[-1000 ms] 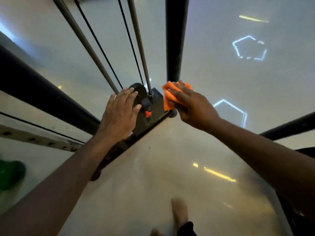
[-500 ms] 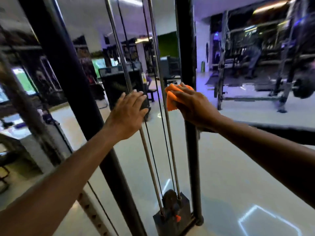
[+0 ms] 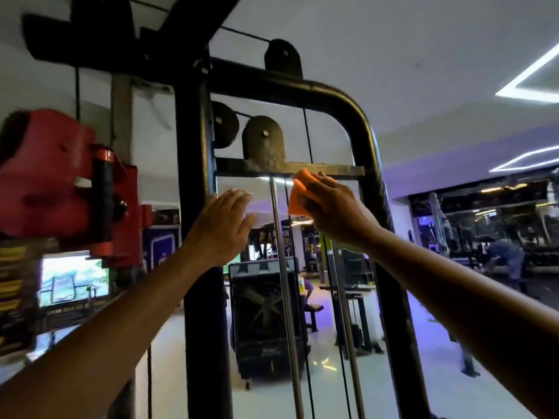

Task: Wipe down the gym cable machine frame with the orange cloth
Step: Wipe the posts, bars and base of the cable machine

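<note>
The black cable machine frame rises in front of me, with a curved top bar and a flat crossbar under the pulleys. My right hand grips the folded orange cloth just below the crossbar, by the steel guide rods. My left hand is raised beside it with fingers straight, in front of the left upright, holding nothing. Whether it touches the frame I cannot tell.
A red pulley carriage is mounted at the left. Two round pulleys hang above the crossbar, a third sits on top. A black fan unit stands behind the rods. Other gym racks fill the right background.
The view has swung up from the floor and weight stack to the top of the frame. Both hands have risen along the rods, the right hand carrying the cloth up to the crossbar.
</note>
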